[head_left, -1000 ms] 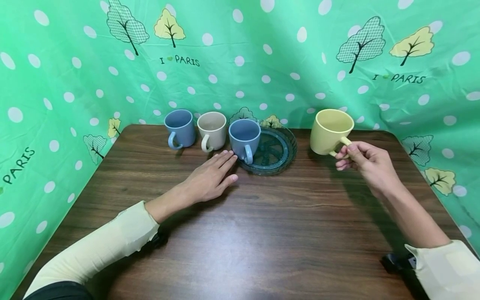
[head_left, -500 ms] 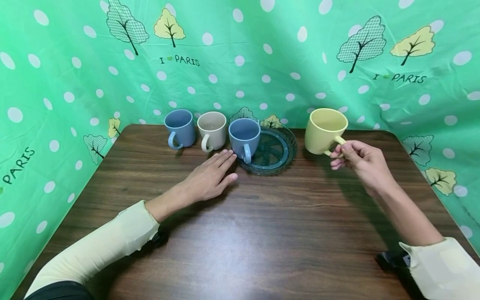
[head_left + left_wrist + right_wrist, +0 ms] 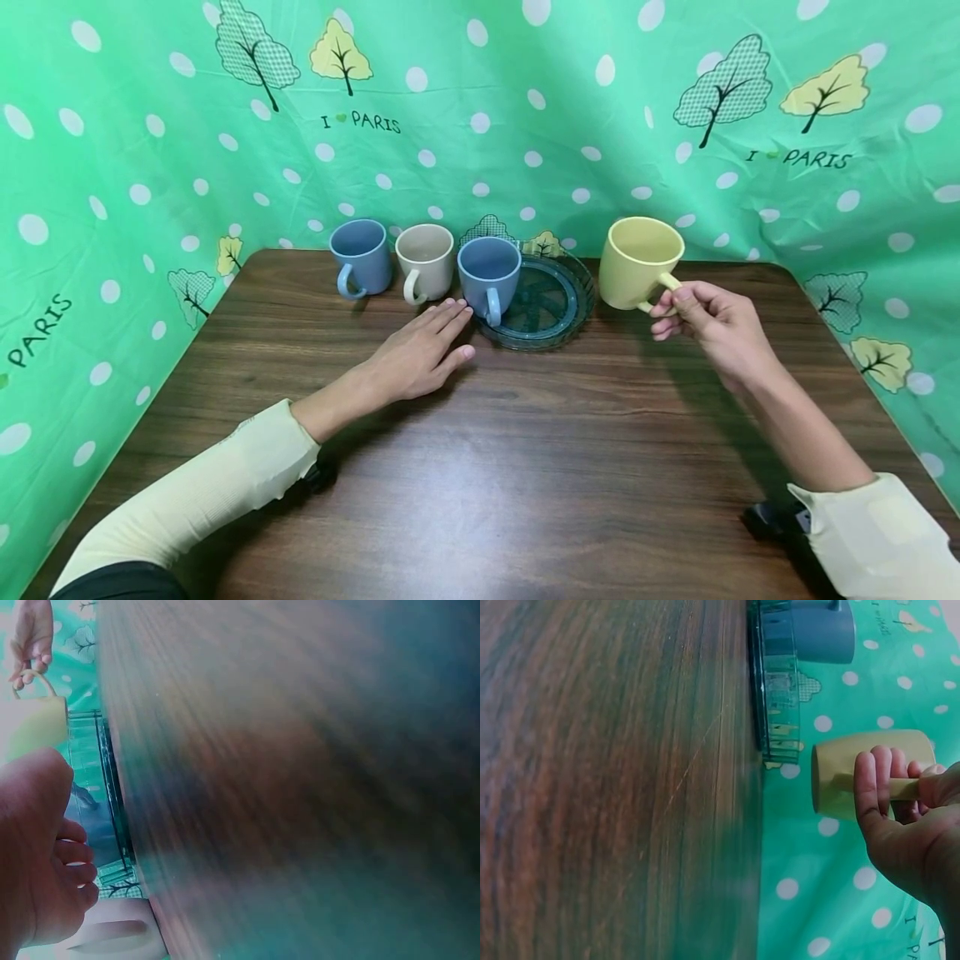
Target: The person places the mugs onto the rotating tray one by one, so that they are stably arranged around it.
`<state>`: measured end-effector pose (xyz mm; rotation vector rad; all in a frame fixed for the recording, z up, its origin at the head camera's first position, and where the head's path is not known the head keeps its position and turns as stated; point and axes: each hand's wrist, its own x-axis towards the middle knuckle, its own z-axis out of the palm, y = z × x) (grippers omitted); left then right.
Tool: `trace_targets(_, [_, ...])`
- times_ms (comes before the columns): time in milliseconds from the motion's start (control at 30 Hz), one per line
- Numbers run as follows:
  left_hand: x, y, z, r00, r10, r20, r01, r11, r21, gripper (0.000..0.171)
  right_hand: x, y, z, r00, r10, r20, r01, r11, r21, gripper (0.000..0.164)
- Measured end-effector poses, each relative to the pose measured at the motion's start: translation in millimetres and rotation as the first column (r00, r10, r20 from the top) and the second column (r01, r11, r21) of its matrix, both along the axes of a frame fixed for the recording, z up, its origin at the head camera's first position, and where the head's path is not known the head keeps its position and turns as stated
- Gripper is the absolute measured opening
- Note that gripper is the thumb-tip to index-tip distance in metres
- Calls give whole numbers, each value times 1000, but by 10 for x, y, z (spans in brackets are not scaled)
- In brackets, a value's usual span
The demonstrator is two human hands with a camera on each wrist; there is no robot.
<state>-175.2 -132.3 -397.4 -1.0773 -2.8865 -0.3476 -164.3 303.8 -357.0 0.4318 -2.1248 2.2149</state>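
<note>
My right hand (image 3: 720, 329) pinches the handle of a yellow mug (image 3: 637, 267), which is upright. In the right wrist view a gap separates the yellow mug (image 3: 840, 769) from the tabletop, right of a round clear dark-green glass dish (image 3: 573, 321). A blue mug (image 3: 487, 271) stands in the dish's left part, handle toward me. My left hand (image 3: 412, 354) lies with straight fingers at the dish's near-left edge, its fingertips close to that mug; whether they touch the dish I cannot tell. The left wrist view catches the left hand (image 3: 37, 847) beside the dish.
Left of the dish stand an off-white mug (image 3: 425, 262) and another blue mug (image 3: 362, 258), handles toward me. The brown wooden table (image 3: 525, 467) ends at the back against a green dotted curtain (image 3: 480, 100).
My right hand has carried the yellow mug a little to the left, closer to the glass dish. The left hand and the other mugs stay where they were.
</note>
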Motion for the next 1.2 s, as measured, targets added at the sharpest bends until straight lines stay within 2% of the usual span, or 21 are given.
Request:
trace_targets(400, [-46,-19,-16,1000,8,4,-8,1000,8,69,12,-101,6,1000,15,-21,-14,999,34,21])
trace_targets(1200, [-107,-90,9,998,-8,64,9,1000,-20,80,39,-278,9,1000,28,-1,-27,993,117,25])
